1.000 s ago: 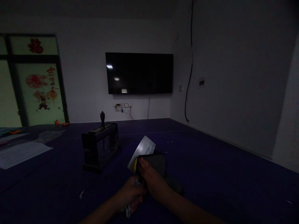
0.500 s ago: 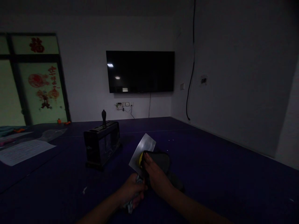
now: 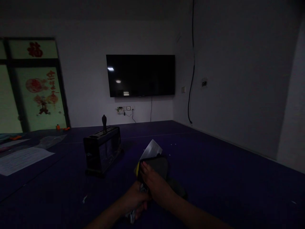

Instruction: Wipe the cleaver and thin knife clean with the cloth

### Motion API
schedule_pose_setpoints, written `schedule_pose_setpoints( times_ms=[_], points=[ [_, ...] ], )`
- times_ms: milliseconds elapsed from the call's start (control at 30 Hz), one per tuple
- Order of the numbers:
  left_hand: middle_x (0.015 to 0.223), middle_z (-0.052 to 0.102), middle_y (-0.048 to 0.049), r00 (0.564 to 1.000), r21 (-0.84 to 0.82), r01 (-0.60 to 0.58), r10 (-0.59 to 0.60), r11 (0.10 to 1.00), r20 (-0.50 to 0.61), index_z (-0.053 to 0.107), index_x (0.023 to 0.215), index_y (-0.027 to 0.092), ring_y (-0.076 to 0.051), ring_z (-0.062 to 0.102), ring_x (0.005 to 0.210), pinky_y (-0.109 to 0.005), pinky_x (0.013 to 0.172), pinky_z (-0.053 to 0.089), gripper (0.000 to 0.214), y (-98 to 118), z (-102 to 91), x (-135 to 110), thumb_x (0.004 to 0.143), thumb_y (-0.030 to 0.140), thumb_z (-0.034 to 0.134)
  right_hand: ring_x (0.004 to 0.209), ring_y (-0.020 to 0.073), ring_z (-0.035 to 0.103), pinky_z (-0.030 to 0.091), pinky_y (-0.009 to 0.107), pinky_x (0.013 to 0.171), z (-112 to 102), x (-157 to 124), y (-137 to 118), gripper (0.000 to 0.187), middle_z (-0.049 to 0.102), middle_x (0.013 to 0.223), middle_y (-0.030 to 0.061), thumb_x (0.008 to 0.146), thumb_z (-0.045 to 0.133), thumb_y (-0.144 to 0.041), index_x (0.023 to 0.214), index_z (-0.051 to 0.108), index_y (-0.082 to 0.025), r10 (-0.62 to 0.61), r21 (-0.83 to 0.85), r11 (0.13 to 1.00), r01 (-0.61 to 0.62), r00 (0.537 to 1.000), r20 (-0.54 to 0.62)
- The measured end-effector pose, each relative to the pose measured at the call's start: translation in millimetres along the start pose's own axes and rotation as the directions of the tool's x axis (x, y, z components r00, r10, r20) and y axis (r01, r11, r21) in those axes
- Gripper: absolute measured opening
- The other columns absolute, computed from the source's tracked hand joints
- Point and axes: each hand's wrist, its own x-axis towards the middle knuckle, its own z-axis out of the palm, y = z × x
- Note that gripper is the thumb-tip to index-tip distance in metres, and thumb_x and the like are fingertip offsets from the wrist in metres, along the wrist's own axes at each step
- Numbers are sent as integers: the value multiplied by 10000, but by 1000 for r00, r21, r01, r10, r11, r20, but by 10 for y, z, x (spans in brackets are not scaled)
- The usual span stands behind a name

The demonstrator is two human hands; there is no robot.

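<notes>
My left hand [image 3: 135, 198] is closed around the wrapped, pale-patterned handle of a cleaver [image 3: 152, 149], whose broad metal blade points up and away. A dark grey cloth [image 3: 157, 166] with a yellow underside lies over the blade, hiding its middle and lower part. My right hand [image 3: 156, 183] grips the cloth against the blade, its fingers together on the grey side. Just beyond my right wrist a dark shape [image 3: 177, 187] rests on the table, too dim to name. To the left stands a black knife block [image 3: 102, 151] with clear sides and one dark handle upright in its top.
The purple-blue table [image 3: 214, 190] runs to the wall. At the left lie a printed sheet [image 3: 26, 159], a clear plastic bag [image 3: 51, 141] and orange items [image 3: 15, 137]. White scraps [image 3: 84, 199] dot the surface. A television [image 3: 141, 76] hangs ahead; a black cable [image 3: 193, 70] hangs at the right.
The cloth in my right hand has slid down and left along the blade, toward the handle, covering more of its left edge. The view has shifted slightly.
</notes>
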Motion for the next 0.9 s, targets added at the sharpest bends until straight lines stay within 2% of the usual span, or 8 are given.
schedule_pose_setpoints(
  times_ms=[200, 400, 533, 700, 800, 900],
  points=[
    [276, 420, 33, 999, 45, -17, 18, 999, -35, 479, 436, 144, -76, 335, 195, -182, 246, 276, 201, 69, 45, -26, 582, 273, 529, 1338, 211, 26, 242, 418, 1069, -36, -2, -11, 561, 202, 1436, 164, 792, 392, 2, 1341, 279, -35, -63, -13, 998, 62, 998, -12],
    [262, 401, 32, 1000, 27, -9, 10, 1000, -27, 481, 410, 139, -71, 318, 187, -177, 240, 269, 210, 30, 30, -24, 591, 245, 499, 1336, 224, 28, 251, 434, 1060, 23, -9, 7, 624, 204, 1435, 164, 743, 414, 21, 1347, 273, -46, -55, -15, 998, 54, 998, -19],
    [267, 408, 26, 1000, -6, -26, 26, 1000, -12, 482, 418, 132, -75, 338, 190, -170, 239, 269, 191, 1, 22, -4, 577, 236, 503, 1335, 219, 51, 261, 437, 1054, 43, -13, 8, 600, 252, 1417, 170, 739, 388, 30, 1330, 313, -44, -30, -3, 1000, 30, 999, -43],
    [343, 490, 26, 998, -95, -49, 51, 994, 23, 515, 615, 127, -80, 365, 214, -169, 237, 284, 138, 1, -3, -9, 586, 256, 555, 1334, 229, 83, 272, 441, 1049, 78, -22, 31, 596, 268, 1408, 182, 725, 392, 10, 1317, 338, -27, 46, 45, 998, -43, 997, -66],
    [384, 517, 50, 997, -186, -57, 64, 981, 33, 456, 719, 162, -59, 328, 208, -162, 246, 285, 210, 23, -18, -44, 589, 259, 589, 1332, 208, 115, 288, 428, 1045, 133, -37, 68, 617, 290, 1405, 162, 721, 344, 35, 1330, 331, -59, 139, 86, 988, -130, 984, -114],
    [403, 514, 76, 998, -249, -55, 56, 967, -2, 397, 765, 192, -42, 281, 203, -154, 244, 270, 267, 44, -25, -72, 606, 272, 597, 1327, 199, 147, 306, 427, 1036, 180, -51, 106, 665, 311, 1399, 145, 690, 316, 60, 1337, 329, -91, 223, 142, 969, -202, 963, -149]
  ],
)
